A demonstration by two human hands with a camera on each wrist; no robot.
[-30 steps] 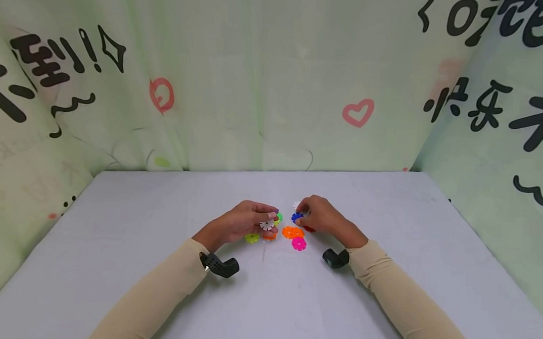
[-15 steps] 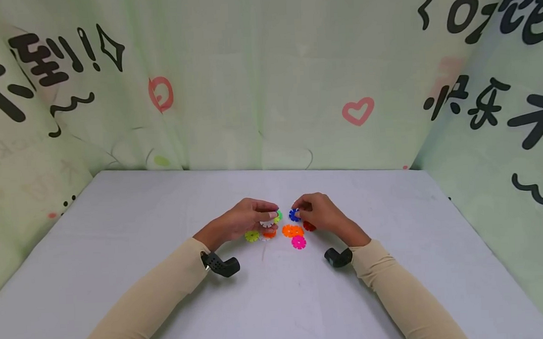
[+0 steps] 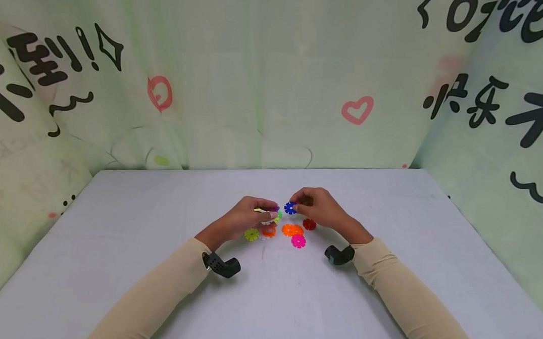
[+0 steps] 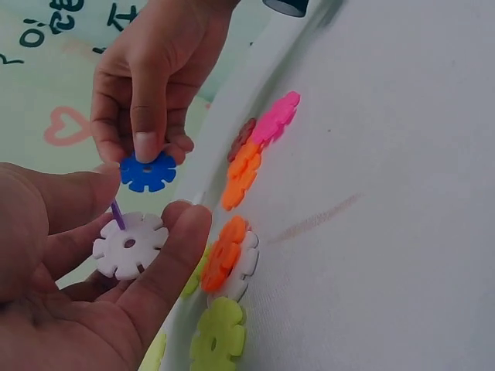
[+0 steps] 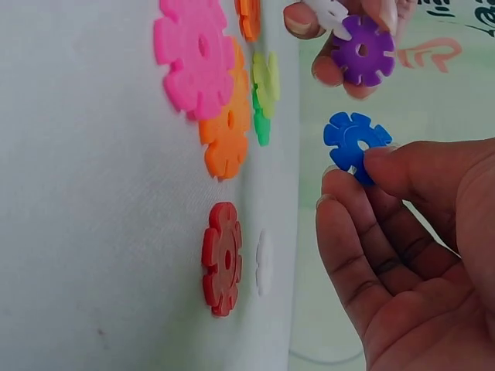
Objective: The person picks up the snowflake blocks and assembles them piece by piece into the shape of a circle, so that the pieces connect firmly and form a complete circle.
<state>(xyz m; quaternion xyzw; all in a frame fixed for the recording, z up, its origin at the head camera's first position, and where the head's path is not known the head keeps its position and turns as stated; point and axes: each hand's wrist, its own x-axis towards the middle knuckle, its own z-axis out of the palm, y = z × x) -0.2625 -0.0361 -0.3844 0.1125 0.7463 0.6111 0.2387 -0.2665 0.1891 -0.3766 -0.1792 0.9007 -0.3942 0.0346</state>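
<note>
My left hand (image 3: pixel 247 217) pinches a purple notched disc (image 5: pixel 363 51) that is slotted crosswise into a white notched disc (image 4: pixel 130 246). Between thumb and fingertips, my right hand (image 3: pixel 320 208) holds a blue notched disc (image 3: pixel 290 208), raised above the table. In the left wrist view the blue disc (image 4: pixel 148 172) is close to the joined pair, apart from the white one. Below the hands lie a red disc (image 3: pixel 309 224), overlapping orange discs (image 3: pixel 293 230), a pink disc (image 3: pixel 298 241) and a yellow-green disc (image 3: pixel 251 234).
Another orange disc (image 4: pixel 225 253) lies against a white disc (image 4: pixel 249 264) under my left hand. A green disc (image 5: pixel 261 129) and a white disc (image 5: pixel 264 263) lie farther back. Pale printed curtains (image 3: pixel 258 79) stand behind the white-covered table (image 3: pixel 163 194).
My right hand has lifted the blue disc up and leftward, toward my left hand, uncovering the red disc. My left hand has stayed nearly in place with its joined discs.
</note>
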